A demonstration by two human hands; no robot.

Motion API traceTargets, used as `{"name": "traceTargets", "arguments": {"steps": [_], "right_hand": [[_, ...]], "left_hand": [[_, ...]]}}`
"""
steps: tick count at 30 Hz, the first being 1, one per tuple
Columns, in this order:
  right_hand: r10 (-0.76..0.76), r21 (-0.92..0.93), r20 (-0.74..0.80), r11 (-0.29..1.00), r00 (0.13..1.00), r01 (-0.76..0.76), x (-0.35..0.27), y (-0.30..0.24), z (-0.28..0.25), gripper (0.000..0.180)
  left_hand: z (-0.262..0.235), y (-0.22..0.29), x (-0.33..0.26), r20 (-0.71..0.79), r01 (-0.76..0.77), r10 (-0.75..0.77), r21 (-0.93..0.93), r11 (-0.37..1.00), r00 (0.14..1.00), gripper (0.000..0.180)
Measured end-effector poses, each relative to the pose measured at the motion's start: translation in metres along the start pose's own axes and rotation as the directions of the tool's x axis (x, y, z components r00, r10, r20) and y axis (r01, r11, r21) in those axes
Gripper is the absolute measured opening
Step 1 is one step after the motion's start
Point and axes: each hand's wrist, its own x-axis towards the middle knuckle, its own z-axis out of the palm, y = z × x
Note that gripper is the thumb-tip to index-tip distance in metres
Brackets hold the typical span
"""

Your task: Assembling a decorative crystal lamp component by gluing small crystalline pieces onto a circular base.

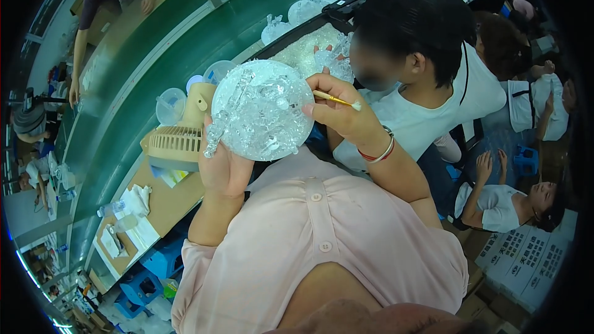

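Note:
A clear ornament [263, 111] with a round whitish disc and sparkling raised shapes is held up before my chest. My left hand [224, 170] grips it by its lower left edge, fingers partly hidden behind the disc. With its thumb and fingers at the disc's right edge, my right hand [346, 111] also holds a small brush [337, 98]. The brush has a thin yellowish handle, and its pale bristles point right, away from the ornament.
A beige fan [179, 139] stands left of the ornament, beside clear plastic cups [171, 106]. Behind runs a green conveyor belt [148, 80]. A person in a white shirt [427, 111] sits close on my right, by a tray of clear beads [300, 55]. More ornaments [304, 11] line the belt.

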Motion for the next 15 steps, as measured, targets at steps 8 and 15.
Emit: {"name": "traceTargets", "arguments": {"steps": [8, 15], "right_hand": [[-0.076, 0.196, 0.016, 0.978, 0.997, 0.071, -0.002, 0.002, 0.010, 0.032], [-0.057, 0.248, 0.015, 0.967, 0.998, 0.052, -0.004, 0.008, 0.011, 0.035]], "left_hand": [[-0.009, 0.001, -0.001, 0.032, -0.026, 0.026, -0.002, 1.000, 0.999, 0.046], [-0.004, -0.002, -0.003, 0.091, -0.014, 0.016, -0.028, 1.000, 0.996, 0.053]]}}
